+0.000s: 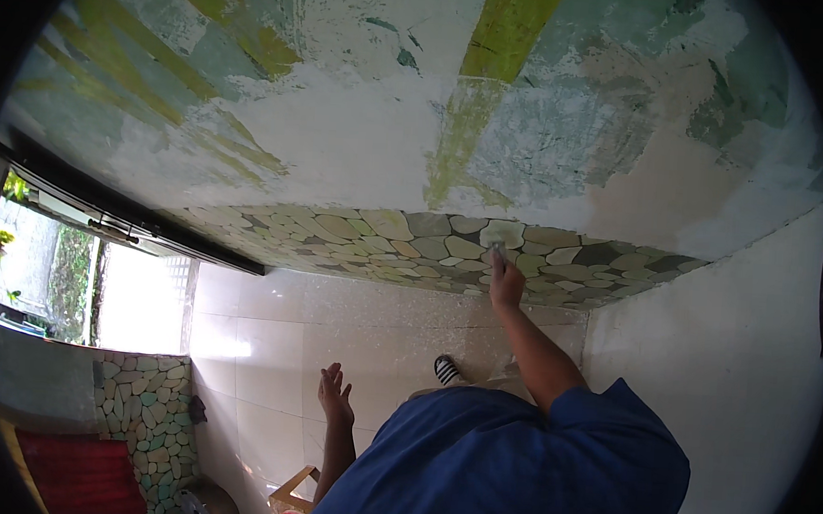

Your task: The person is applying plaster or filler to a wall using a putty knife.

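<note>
With the left hand (333, 397) loosely spread, empty, the right hand (509, 286) grips a grey scraper-like tool (498, 256) whose uneven pressure could scratch the green-grey stone-mosaic band (423, 248) beyond its fingers.

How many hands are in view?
2: the right hand, gripping a scraper at the wall's stonework; the left hand, empty, over the tiled floor.
</note>
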`<state>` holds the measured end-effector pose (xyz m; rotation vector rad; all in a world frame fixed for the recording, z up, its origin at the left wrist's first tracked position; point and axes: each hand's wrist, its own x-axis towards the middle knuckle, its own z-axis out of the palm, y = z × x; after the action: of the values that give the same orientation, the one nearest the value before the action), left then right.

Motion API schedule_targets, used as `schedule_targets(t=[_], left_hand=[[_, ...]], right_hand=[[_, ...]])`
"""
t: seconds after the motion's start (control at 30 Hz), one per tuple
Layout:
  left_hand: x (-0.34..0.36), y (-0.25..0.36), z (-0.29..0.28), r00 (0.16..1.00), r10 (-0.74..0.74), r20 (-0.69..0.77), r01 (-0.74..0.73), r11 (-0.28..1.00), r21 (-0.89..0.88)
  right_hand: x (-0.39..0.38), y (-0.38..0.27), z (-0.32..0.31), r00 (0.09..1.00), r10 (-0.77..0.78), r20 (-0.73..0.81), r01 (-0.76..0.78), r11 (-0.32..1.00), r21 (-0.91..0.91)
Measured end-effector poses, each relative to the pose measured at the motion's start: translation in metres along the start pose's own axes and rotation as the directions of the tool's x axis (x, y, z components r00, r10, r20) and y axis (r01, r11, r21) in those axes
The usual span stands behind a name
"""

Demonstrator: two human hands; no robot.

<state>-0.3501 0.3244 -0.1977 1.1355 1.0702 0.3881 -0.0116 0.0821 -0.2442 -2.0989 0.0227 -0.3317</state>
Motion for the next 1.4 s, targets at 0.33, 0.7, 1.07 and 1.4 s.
schedule_targets(t=[0.33,0.7,1.07,1.4], left_hand=[[0.007,0.000,0.006,0.999,-0.001,0.045,0.000,1.000,0.007],[0.008,0.001,0.010,1.000,-0.007,0.024,0.007,1.000,0.006],[0.000,-0.001,0.005,0.999,-0.011,0.033,0.010,0.999,0.043],[0.003,0.005,0.005,1.000,-0.003,0.027,0.002,1.000,0.027]], right_hand=[[0.012,-0.026,-0.016,0.999,0.023,0.036,-0.027,0.993,0.114],[0.043,-0.022,-0.013,0.992,-0.065,-0.109,0.076,0.992,0.104],[0.059,-0.020,-0.013,0.997,-0.036,-0.062,0.043,0.993,0.114],[0.005,0.013,-0.015,0.997,0.074,-0.026,-0.073,0.997,0.011]])
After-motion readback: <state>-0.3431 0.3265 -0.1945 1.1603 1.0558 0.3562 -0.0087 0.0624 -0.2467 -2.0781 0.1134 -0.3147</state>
